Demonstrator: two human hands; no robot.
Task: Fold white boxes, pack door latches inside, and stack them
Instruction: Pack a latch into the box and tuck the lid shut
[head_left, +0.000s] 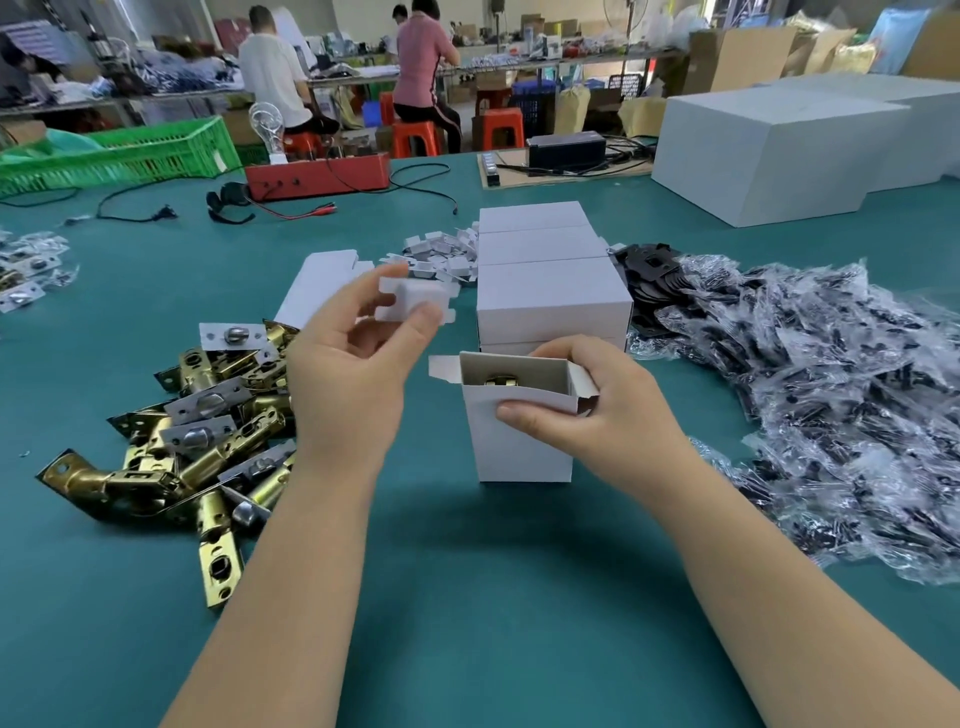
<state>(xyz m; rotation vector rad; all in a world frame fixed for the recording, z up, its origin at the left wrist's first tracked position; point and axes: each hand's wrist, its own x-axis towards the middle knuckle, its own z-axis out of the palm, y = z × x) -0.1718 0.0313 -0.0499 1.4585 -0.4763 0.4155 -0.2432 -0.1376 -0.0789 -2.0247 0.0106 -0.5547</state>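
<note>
Standing upright on the green table (467, 597), the open white box (519, 441) shows a brass latch (501, 380) inside and is gripped at its top edge by the right hand (587, 410); no writing can be read on it. The left hand (353, 364) pinches a small white cardboard insert (415, 301) above the heap of door latches (208, 415). Behind stands the stack of closed white boxes (550, 280), with bagged parts (831, 389) crowding the right and bare table toward the near edge.

Matt white card box (519, 441); glossy brass latches (208, 441).
</note>
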